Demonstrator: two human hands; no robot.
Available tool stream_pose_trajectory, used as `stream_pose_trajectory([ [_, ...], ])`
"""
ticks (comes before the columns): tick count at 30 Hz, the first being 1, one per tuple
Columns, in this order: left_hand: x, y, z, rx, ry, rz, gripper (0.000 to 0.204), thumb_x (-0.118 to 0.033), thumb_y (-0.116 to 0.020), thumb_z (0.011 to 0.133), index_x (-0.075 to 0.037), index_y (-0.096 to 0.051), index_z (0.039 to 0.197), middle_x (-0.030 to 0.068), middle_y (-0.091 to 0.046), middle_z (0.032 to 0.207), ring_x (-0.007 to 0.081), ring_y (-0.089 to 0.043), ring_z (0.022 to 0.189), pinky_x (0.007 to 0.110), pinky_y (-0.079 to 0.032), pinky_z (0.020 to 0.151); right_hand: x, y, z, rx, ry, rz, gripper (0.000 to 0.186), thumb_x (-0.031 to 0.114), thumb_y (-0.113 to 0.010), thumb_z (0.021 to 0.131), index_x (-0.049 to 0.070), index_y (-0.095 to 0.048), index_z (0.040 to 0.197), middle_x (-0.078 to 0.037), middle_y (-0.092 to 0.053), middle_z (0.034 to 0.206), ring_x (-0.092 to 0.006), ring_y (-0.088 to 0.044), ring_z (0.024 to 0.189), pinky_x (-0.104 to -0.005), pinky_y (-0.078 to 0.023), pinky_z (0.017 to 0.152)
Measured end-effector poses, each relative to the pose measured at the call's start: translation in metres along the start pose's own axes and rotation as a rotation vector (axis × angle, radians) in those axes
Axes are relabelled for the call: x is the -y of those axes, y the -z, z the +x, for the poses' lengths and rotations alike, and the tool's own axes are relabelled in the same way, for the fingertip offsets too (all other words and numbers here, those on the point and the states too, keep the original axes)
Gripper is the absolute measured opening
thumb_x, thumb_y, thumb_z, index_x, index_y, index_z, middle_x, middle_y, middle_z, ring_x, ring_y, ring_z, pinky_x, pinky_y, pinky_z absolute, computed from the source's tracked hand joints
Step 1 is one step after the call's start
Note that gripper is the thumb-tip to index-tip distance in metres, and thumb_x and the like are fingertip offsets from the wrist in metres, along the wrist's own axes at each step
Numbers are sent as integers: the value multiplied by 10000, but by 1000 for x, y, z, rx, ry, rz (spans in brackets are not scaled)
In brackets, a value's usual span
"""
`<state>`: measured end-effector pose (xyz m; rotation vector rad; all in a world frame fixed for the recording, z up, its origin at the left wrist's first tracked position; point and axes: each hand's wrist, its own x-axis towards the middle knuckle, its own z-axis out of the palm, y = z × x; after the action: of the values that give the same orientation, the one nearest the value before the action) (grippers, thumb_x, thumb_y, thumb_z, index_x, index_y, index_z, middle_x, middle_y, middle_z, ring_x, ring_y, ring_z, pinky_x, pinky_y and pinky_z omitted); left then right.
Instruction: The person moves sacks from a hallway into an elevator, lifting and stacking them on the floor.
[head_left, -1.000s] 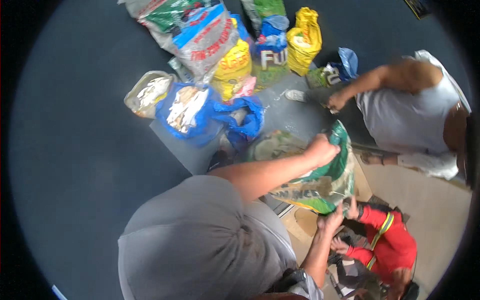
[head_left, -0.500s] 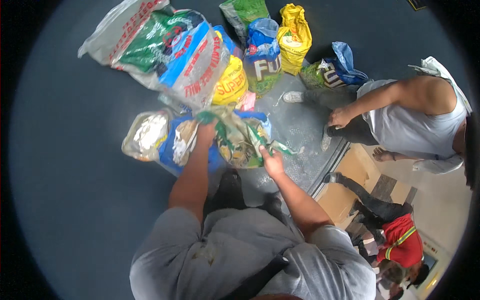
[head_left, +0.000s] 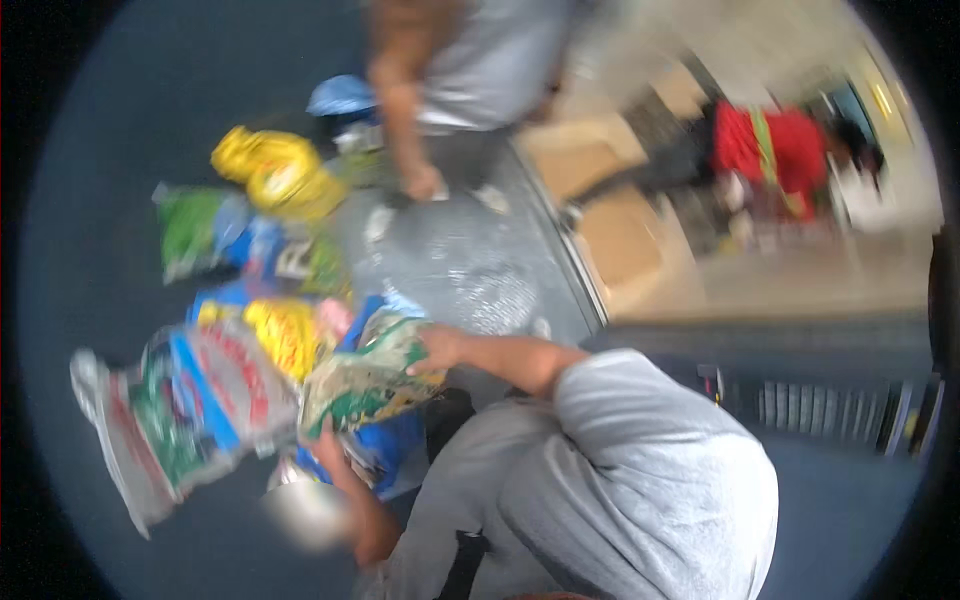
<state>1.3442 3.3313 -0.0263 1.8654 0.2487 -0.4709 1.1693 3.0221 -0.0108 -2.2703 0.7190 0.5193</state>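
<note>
Green-and-tan printed bag [head_left: 365, 385], crumpled, blurred.

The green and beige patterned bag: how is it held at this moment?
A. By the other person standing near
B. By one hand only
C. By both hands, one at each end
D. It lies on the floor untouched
C: the left hand grips the lower end of the green and beige patterned bag, and the right hand grips its upper end.
</note>
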Motion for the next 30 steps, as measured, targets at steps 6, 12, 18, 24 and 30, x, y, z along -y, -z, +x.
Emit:
stream_pose_trajectory([
  [6, -75, -47, -31, -295, -716, 842, 654, -174, -679, 786, 51, -406, 1336, 273, -468, 1302, 421, -444, 1215, 460, -347, 1044, -153, 40, -70, -196, -239, 341, 929, 722, -615, 726, 22, -494, 1325, -249, -522, 1300, -378, -497, 1225, -431, -396, 1035],
  [12, -142, -240, -83, 262, -997, 602, 583, -176, -686, 806, 24, -450, 1301, 248, -492, 1270, 400, -471, 1178, 444, -374, 1011, -344, 38, -202, -769, -802, 716, 874, 654, -643, 764, -61, -521, 1251, -261, -575, 1227, -364, -557, 1150, -398, -433, 982],
  [18, -160, -431, -246, 932, -1232, 553, 535, -232, -752, 765, -10, -538, 1201, 191, -559, 1162, 351, -520, 1117, 407, -407, 985, -459, 99, -352, -1404, -1094, 1008, 856, 573, -639, 818, -74, -423, 1335, -278, -504, 1315, -379, -499, 1215, -412, -385, 1028],
  [24, -193, -543, -446, 1337, -1352, 432, 685, -351, -794, 735, -17, -504, 1258, 208, -525, 1218, 373, -510, 1157, 419, -423, 978, -493, 238, -474, -1936, -835, 988, 895, 553, -601, 862, -73, -297, 1425, -276, -320, 1471, -354, -339, 1364, -418, -284, 1105],
  [30, -292, -591, -575, 1222, -1561, -35, 956, -453, -833, 654, -13, -386, 1375, 245, -442, 1329, 372, -438, 1261, 421, -373, 1048, -480, 337, -549, -2140, -608, 727, 804, 436, -634, 889, -51, -294, 1431, -223, -406, 1418, -287, -402, 1307, -393, -314, 1080],
])
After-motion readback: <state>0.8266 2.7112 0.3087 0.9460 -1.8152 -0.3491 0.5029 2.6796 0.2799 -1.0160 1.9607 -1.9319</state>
